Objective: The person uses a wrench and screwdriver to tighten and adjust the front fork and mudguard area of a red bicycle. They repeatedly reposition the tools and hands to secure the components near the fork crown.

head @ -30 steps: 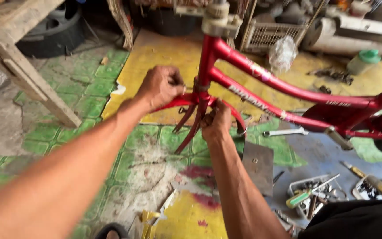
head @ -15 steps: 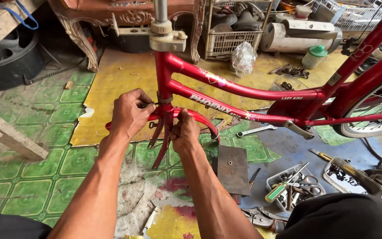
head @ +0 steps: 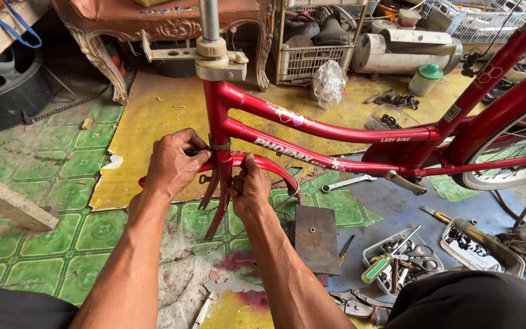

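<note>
both hands sit lower and nearer the middle of the view than half a second ago, and the red frame (head: 312,131) now stretches further right, with more of the rear wheel (head: 518,164) showing. the left hand (head: 171,163) is closed around the fork crown (head: 219,159), just under the head tube, on its left side. the right hand (head: 249,186) pinches the red mudguard (head: 269,167) where it meets the fork, thumb on top, fingers curled beneath. so each grip is clamped on a part of the bike's front end, and the two hands lie just beside each other with the fork between them. the fork legs (head: 217,201) point down and near, toward the floor, with no wheel in them.

a steel stem (head: 209,21) rises from the head tube at the far side. on the green tiled floor (head: 38,231), near right of the hands, lies a dark metal plate (head: 315,237). further right a clear tray (head: 397,259) holds mixed tools, among them a green-handled screwdriver (head: 377,268). a spanner (head: 345,181) lies under the frame's lower tube. yellow board (head: 141,128) covers the floor far of the hands. pliers (head: 357,304) rest at the near edge.
</note>
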